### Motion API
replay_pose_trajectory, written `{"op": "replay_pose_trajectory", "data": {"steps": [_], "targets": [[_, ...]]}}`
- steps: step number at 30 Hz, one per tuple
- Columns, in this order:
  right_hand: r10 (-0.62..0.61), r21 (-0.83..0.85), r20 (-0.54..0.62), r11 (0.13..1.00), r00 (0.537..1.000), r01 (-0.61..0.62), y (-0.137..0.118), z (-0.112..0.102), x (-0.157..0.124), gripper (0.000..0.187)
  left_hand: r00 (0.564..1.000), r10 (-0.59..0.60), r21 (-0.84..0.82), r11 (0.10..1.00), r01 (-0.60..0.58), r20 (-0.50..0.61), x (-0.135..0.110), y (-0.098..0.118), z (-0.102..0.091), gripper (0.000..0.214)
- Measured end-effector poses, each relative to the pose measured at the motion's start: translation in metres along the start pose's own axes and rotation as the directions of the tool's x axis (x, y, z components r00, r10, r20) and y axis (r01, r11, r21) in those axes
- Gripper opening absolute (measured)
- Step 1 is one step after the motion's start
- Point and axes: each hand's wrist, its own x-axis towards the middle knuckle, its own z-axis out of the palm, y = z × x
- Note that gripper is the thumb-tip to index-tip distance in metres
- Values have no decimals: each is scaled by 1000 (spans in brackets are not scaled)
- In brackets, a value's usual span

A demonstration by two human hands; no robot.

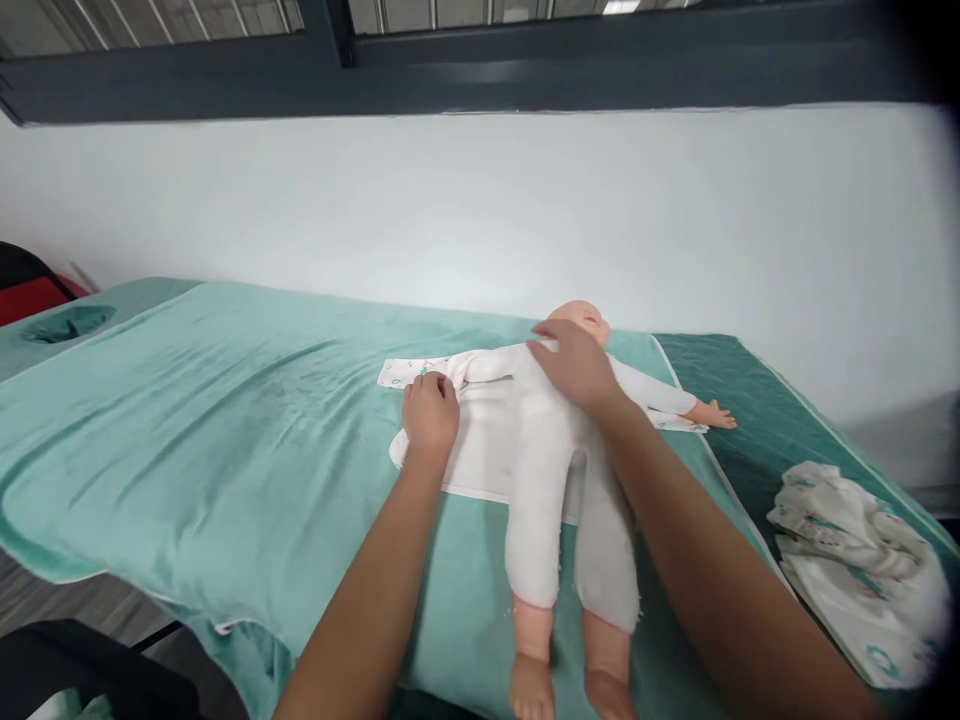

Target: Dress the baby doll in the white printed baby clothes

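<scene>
A baby doll (541,430) with a white cloth body lies on its back, its head toward the wall. Beneath it a white printed baby shirt (480,455) is spread open, with one sleeve stretched out to the left. My left hand (431,412) is closed on that sleeve near its cuff, fingertips partly hidden. My right hand (576,365) rests over the doll's upper chest and neck, thumb and fingers apart. The doll's arm on the right reaches out past the other sleeve, its hand (712,414) bare. On the left, the doll's arm appears to be covered by the sleeve.
A green blanket (225,420) covers the table. A folded pile of white printed baby clothes (862,570) lies at the right on a darker green cover (720,365). Behind stands a white wall (420,210) below a dark window frame (487,75). A black chair (82,670) is at lower left.
</scene>
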Motion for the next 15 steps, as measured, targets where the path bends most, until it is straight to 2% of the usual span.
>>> {"op": "replay_pose_trajectory", "data": {"steps": [2, 3, 4, 7, 9, 11, 13, 15], "targets": [[94, 11, -237, 995, 967, -94, 25, -15, -20, 36, 1000, -2, 77, 997, 1, 13, -3, 1, -1, 16], [168, 21, -319, 985, 933, -170, 37, -21, -30, 38, 1000, -10, 94, 996, 8, 20, -4, 2, 0, 15], [250, 35, -347, 967, 904, -253, 48, -25, -41, 38, 999, -21, 83, 996, 18, 29, -4, 3, 0, 14], [428, 94, -249, 904, 869, -418, 69, -29, -64, 38, 998, -26, -54, 998, 29, 65, -2, 4, 0, 10], [440, 130, -192, 897, 877, -422, 73, -29, -71, 42, 996, -18, -152, 988, 31, 89, -1, 6, 0, 9], [421, 134, -203, 906, 884, -401, 73, -29, -72, 46, 994, -15, -217, 976, 38, 108, 0, 10, -1, 10], [431, 110, -224, 902, 874, -417, 71, -29, -71, 50, 992, -8, -287, 957, 45, 128, -1, 16, -2, 12], [470, 114, -199, 883, 860, -456, 71, -31, -71, 51, 987, -2, -352, 934, 58, 158, -1, 23, -3, 13]]}}
